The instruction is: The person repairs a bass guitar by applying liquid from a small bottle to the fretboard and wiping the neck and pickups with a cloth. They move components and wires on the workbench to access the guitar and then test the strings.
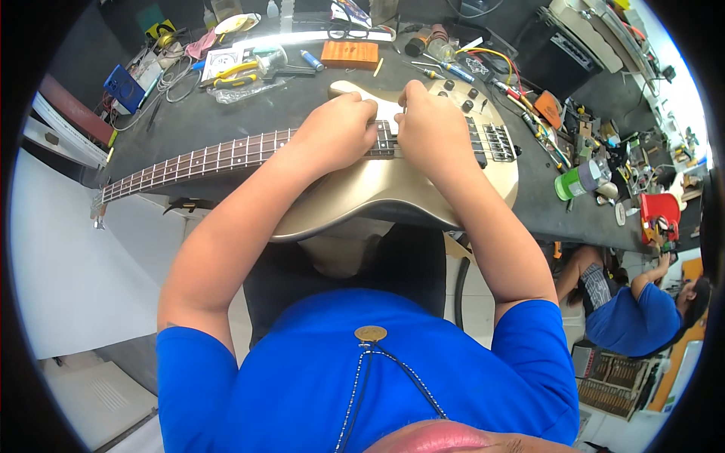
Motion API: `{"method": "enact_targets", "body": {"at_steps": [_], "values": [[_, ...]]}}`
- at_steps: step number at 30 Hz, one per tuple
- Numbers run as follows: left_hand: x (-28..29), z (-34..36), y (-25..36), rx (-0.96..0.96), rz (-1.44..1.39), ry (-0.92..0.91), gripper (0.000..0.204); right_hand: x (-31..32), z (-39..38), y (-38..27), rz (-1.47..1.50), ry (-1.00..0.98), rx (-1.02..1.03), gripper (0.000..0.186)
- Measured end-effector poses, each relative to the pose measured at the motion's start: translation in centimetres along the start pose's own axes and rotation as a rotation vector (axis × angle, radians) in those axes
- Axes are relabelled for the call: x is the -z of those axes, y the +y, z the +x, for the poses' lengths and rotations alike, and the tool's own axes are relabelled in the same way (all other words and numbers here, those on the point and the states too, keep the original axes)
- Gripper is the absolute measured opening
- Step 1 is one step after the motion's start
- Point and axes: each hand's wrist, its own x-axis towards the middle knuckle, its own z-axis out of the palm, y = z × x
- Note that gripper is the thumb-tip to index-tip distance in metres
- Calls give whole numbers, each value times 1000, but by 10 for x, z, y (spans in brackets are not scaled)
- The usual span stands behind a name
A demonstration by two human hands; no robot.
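Note:
A gold electric bass guitar (355, 204) lies on the workbench, its fretted neck (226, 151) stretching to the left. My left hand (336, 132) is over the upper end of the neck, fingers curled closed beside the pale pickguard (384, 109). Just right of it, my right hand (430, 132) rests over the body near the strings, fingers bent into a closed grip. Whatever either hand's fingertips hold is hidden or too small to make out. Control knobs (468, 106) and the bridge (498, 143) show to the right of my right hand.
The dark workbench (136, 140) carries an orange wooden block (349, 54), yellow pliers (234, 75), a blue phone (124, 87), cables, several screwdrivers, a green-labelled bottle (578, 181) and a red tray (658, 215). A co-worker (630, 325) in blue sits at the lower right.

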Motion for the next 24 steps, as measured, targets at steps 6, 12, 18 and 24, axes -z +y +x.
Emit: {"method": "enact_targets", "body": {"at_steps": [6, 12, 18, 24], "values": [[-4, 2, -1, -23, -7, 14, 19, -4, 3, 10, 106, 53, -30, 23], [-10, -2, -3, -67, 8, 80, 17, 3, -2, 9, 133, -6, -24, 21], [-10, -2, -3, -72, -1, 90, 16, 2, -3, 14, 183, -20, -46, 22], [-11, -2, -1, -82, 29, 101, 16, -1, -6, 17, 213, 0, -29, 22]]}}
